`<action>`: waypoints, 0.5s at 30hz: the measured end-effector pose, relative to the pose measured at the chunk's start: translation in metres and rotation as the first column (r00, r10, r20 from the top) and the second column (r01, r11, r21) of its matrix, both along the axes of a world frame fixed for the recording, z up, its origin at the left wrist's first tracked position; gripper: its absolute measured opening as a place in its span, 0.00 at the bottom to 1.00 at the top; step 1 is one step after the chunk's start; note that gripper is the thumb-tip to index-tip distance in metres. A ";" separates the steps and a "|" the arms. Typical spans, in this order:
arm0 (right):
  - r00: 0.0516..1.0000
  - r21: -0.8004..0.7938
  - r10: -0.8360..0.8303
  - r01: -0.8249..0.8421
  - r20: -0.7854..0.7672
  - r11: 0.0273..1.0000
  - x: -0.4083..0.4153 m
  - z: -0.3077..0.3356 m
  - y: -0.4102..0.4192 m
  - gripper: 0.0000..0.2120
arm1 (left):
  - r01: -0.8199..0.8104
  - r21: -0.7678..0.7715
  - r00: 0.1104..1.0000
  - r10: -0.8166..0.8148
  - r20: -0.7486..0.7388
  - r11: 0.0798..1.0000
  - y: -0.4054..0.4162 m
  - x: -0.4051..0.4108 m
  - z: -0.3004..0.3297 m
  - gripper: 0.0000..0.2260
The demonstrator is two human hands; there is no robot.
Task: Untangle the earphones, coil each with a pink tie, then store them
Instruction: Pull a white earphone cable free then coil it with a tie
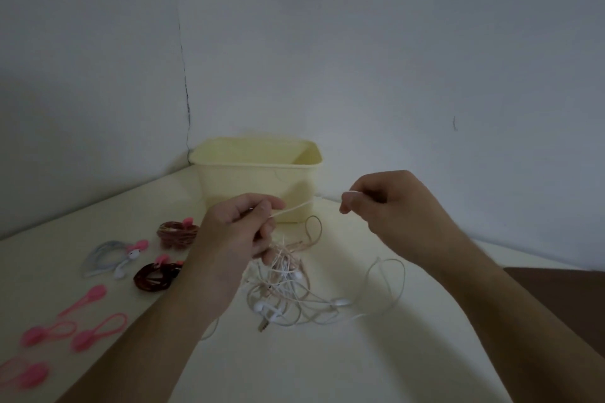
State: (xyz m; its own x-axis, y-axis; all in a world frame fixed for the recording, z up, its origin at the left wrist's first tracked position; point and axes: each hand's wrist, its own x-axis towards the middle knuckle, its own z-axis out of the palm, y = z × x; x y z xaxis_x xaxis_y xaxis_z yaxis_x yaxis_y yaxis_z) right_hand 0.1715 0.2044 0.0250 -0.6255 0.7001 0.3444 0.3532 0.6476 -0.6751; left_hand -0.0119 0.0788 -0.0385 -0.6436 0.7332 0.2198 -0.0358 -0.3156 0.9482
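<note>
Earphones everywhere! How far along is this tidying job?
Done: three coiled earphones, each with a pink tie, lie left of the hands: a grey-white coil and two dark red coils. None is visibly in the yellow bin yet. In hand: the left hand and right hand stretch a white cord from the tangle. Left: that tangle, with spare pink ties waiting.

No legible txt, labels, brands or nos. anywhere.
</note>
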 end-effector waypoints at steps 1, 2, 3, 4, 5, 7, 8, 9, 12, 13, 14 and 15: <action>0.998 -0.106 0.020 -0.027 -0.066 0.994 0.001 0.001 -0.001 0.14 | -0.084 -0.060 0.987 0.075 -0.141 0.995 0.001 -0.001 -0.003 0.11; 0.990 -0.212 0.032 -0.061 -0.139 0.975 0.000 0.001 -0.004 0.14 | -0.202 -0.107 0.933 0.158 -0.323 0.974 0.002 0.001 -0.006 0.10; 0.976 -0.305 0.029 -0.096 -0.214 0.948 0.000 0.003 -0.006 0.15 | -0.331 -0.110 0.833 0.236 -0.501 0.937 0.001 0.005 -0.006 0.08; 0.959 -0.383 0.017 -0.130 -0.284 0.914 -0.001 0.004 -0.008 0.14 | -0.437 -0.047 0.709 0.312 -0.632 0.898 -0.001 0.010 -0.003 0.06; 0.941 -0.447 -0.004 -0.158 -0.339 0.880 -0.004 0.005 -0.011 0.14 | -0.471 0.054 0.617 0.372 -0.693 0.881 -0.005 0.015 0.000 0.05; 0.927 -0.522 -0.042 -0.171 -0.372 0.836 -0.009 0.003 -0.018 0.15 | -0.401 0.191 0.566 0.406 -0.717 0.896 -0.012 0.021 0.004 0.09; 0.934 -0.524 -0.049 -0.155 -0.354 0.837 -0.012 0.001 -0.020 0.15 | -0.311 0.193 0.632 0.354 -0.689 0.931 -0.015 0.023 0.004 0.12; 0.946 -0.508 -0.037 -0.140 -0.322 0.850 -0.015 -0.002 -0.023 0.16 | -0.204 0.161 0.742 0.260 -0.617 0.966 -0.016 0.027 0.005 0.15; 0.981 -0.274 0.140 -0.172 -0.132 0.946 -0.019 -0.010 -0.034 0.16 | 0.048 0.023 0.944 -0.038 -0.328 0.999 -0.012 0.041 0.011 0.17; 0.977 -0.155 0.210 -0.212 -0.029 0.965 -0.021 -0.013 -0.037 0.16 | 0.098 -0.023 0.961 -0.100 -0.256 0.995 -0.011 0.043 0.012 0.18; 0.965 -0.057 0.252 -0.248 0.076 0.967 -0.023 -0.017 -0.040 0.15 | 0.126 -0.052 0.970 -0.134 -0.204 0.991 -0.009 0.042 0.012 0.19; 0.954 0.017 0.256 -0.262 0.155 0.965 -0.025 -0.020 -0.043 0.15 | 0.142 -0.064 0.972 -0.151 -0.180 0.988 -0.009 0.040 0.012 0.17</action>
